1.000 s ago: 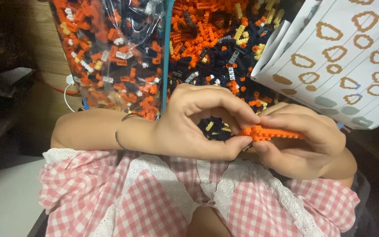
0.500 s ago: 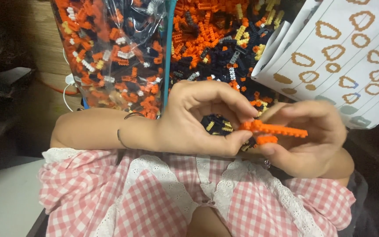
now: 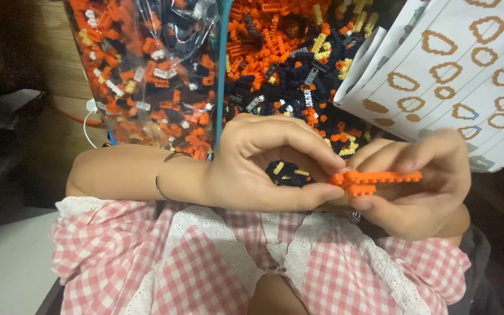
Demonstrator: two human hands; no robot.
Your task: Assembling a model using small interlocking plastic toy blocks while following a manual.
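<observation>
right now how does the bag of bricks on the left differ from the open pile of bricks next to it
The bag of bricks is sealed in clear, shiny plastic; the open pile lies loose and uncovered. The bag shows more white pieces among its orange, while the pile shows more yellow pieces and a larger dark patch. The pile reaches behind the hands; the bag sits above the left forearm. Both hold tiny orange and dark bricks.

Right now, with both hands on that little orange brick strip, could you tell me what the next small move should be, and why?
Probably press the small piece under the orange brick strip fully home. The left hand pinches the strip's left end and the right hand grips the rest, while the lower piece looks only partly seated, jutting below the row. Whether it has clicked in cannot be told from here.
</observation>
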